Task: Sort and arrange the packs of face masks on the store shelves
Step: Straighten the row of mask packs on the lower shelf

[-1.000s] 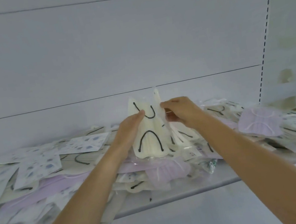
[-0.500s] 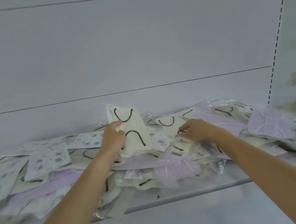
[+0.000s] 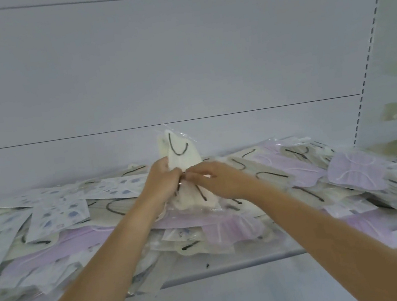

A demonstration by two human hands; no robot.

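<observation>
White panelled backing (image 3: 179,63) fills most of my feed, with a slotted upright (image 3: 371,47) down its right side. Below runs one long shelf (image 3: 247,262), buried under a loose heap of mask packs (image 3: 82,242), overlapping, none squared up.

Blue-speckled packs (image 3: 57,215) lie on the left. Lilac packs (image 3: 357,171) sit on the right and in a layer under the middle. Loose cream packs (image 3: 273,176) with black ear loops are scattered between.

Both forearms reach to the centre of the heap.

Left hand (image 3: 162,184): fingers curled round the left edge of the held cream pack (image 3: 179,153), which stands on end, its top rising above the heap in front of the backing.

Right hand (image 3: 218,180): fingertips pinch the same pack at mid-height, touching the left thumb. The pack's lower end meets the heap.
</observation>
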